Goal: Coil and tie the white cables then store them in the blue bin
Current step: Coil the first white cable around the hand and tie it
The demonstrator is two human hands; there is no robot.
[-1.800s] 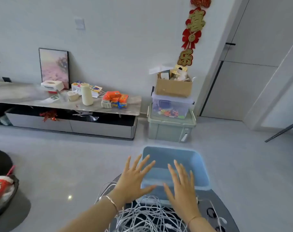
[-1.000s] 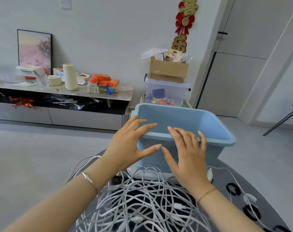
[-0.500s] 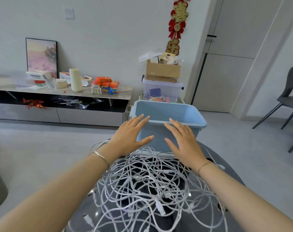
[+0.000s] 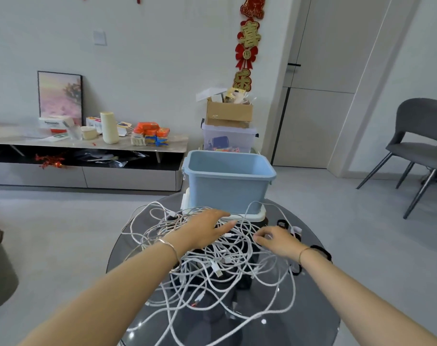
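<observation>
A tangled pile of white cables (image 4: 220, 265) covers the middle of a round dark glass table (image 4: 310, 320). The empty blue bin (image 4: 227, 188) stands at the table's far edge on a white lid (image 4: 255, 217). My left hand (image 4: 205, 231) lies flat on the far side of the pile, fingers straight and pointing at the base of the bin. My right hand (image 4: 277, 240) hovers low at the pile's right side, its fingers curled and its fingertips pinching a strand of white cable.
Several black loop ties (image 4: 321, 250) lie on the table's right side. Beyond the table stand a low TV bench (image 4: 87, 146) with clutter, stacked storage boxes (image 4: 228, 136) behind the bin, and a grey chair (image 4: 422, 146) at the right.
Both hands have left the bin's near wall and dropped onto the cable pile. The left has flattened on the cables and the right has curled its fingers. The camera has pulled back.
</observation>
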